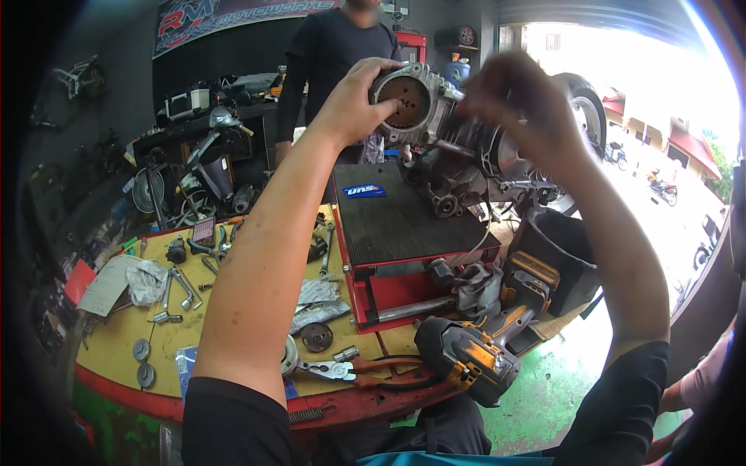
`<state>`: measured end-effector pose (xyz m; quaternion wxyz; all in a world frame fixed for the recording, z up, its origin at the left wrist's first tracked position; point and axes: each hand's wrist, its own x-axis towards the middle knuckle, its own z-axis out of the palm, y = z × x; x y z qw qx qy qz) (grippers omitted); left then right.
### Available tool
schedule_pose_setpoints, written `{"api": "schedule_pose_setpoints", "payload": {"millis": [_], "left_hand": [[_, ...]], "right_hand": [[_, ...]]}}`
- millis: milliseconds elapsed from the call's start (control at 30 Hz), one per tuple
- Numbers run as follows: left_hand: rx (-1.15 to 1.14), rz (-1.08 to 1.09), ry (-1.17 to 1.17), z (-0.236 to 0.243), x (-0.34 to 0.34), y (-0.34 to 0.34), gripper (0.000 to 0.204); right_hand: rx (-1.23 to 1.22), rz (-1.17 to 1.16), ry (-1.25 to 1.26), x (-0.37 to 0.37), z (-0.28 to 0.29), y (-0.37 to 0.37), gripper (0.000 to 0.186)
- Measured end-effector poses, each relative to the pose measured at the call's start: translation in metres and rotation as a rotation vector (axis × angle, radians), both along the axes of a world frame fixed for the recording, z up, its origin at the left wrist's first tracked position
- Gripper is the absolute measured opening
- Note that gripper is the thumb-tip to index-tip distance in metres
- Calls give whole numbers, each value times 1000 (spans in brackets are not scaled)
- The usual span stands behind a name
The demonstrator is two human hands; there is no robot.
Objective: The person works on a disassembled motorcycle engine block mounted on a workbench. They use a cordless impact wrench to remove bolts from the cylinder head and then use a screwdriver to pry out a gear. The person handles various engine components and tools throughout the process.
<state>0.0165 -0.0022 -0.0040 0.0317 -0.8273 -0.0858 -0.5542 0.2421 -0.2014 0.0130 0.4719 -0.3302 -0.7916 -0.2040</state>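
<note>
Left hand (361, 101) is clamping the engine's (447, 179) round rim (432, 105), upper centre; blurred right hand (524, 105) is hovering, grip unclear; engine's looking heavy, rigid, best held by the rim.

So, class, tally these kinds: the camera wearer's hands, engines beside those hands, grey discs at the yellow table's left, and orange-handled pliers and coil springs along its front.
Wearer's hands: 2
Engine: 1
Grey discs: 2
Pliers: 1
Coil spring: 1
Total: 7
</note>
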Motion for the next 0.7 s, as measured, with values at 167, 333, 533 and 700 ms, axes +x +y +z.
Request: {"api": "schedule_pose_setpoints", "payload": {"millis": [167,333,533,700], "left_hand": [[28,33,-38,0,-8,6,56],[83,56,-50,3,-2,9,47],[139,190,-57,9,-4,8,43],[157,181,1,13,-7,5,51]], "right_hand": [[118,-58,-669,-29,-72,-8,46],[15,-167,-711,-33,-103,9,42],[-186,-94,-556,-43,-118,10,30],[-305,-31,-406,-39,-122,10,37]]}}
